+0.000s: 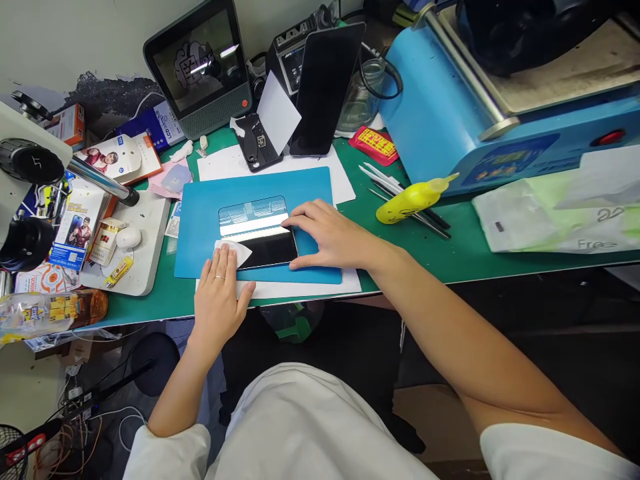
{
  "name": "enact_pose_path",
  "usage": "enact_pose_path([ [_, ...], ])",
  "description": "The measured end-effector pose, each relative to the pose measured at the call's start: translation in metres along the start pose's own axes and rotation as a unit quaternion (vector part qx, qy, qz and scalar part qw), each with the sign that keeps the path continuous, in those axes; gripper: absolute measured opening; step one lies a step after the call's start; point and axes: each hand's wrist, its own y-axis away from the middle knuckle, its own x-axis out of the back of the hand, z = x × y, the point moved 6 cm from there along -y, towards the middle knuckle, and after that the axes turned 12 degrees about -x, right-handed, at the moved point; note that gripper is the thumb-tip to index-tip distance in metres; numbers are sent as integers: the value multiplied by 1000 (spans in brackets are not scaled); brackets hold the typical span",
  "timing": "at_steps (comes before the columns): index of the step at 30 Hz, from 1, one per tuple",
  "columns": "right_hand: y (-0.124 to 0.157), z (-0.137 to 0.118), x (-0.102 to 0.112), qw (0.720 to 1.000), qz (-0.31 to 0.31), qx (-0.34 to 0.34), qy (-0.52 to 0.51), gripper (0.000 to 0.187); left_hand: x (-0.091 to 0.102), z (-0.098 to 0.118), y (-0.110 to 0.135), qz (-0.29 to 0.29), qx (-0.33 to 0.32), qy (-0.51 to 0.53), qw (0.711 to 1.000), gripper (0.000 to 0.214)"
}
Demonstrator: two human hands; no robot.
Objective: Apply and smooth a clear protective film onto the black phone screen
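A dark, glossy smartphone [270,248] lies face up on a blue mat [200,200], its long side roughly parallel to the table edge. My right hand [330,237] grips its right end, thumb on the near side and fingertips at the far side. At the phone's left end, my left hand [223,283] is closed on a white wipe [240,251], fingers together and pressing it down; the wipe's tip shows on the screen. Just behind the phone is a clear, glass-like sheet with rounded corners [253,209], reflecting light.
Behind the mat stand a smart display [200,67], a black tablet-like panel [327,87] and a blue machine [430,120]. A yellow bottle [413,200] lies across tweezers and pens at right. Boxes, a microscope stand [145,267] and a drink bottle [55,313] crowd the left.
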Motion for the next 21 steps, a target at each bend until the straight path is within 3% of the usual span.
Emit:
enact_pose_path([
  [6, 2, 1, 0, 1000, -1, 1, 10, 87, 1, 18, 26, 14, 1, 0, 1000, 73],
  [10, 2, 1, 1, 1000, 1, 0, 4, 83, 1, 20, 28, 11, 1, 4, 1000, 76],
  [21, 0, 3, -2, 1000, 5, 2, 2, 87, -11, -3, -29, -26, -11, 40, 999, 80],
])
